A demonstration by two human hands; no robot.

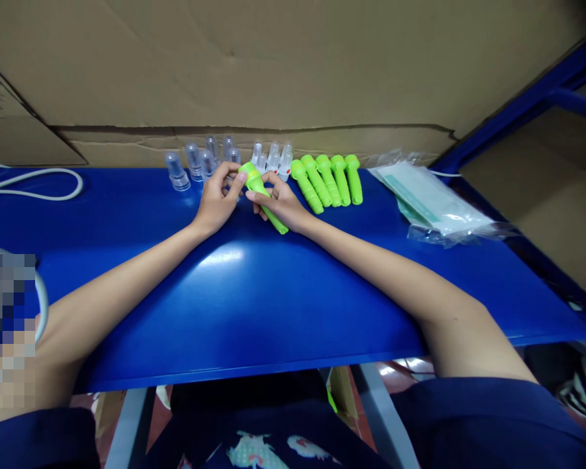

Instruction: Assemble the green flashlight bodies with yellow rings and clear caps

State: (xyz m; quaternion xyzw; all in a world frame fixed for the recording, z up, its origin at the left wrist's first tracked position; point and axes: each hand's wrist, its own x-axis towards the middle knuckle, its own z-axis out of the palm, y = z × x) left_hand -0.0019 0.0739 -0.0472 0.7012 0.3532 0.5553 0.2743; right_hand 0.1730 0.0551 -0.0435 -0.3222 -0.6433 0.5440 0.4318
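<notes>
A bright green plastic torch-shaped piece [265,199] lies between both my hands over the blue table [254,293]. My left hand [218,198] pinches its wide head with thumb and fingers. My right hand [279,203] wraps round its ribbed handle, whose end pokes out below the palm. Just to the right, several more green pieces [328,180] lie side by side in a row. Behind my hands stand several clear plastic caps [201,161] and small clear parts with red marks [273,158].
A stack of clear plastic bags [432,203] lies at the right of the table. A white cable [34,184] loops at the far left. Brown cardboard [254,71] walls the back. A blue frame bar [527,104] rises at the right.
</notes>
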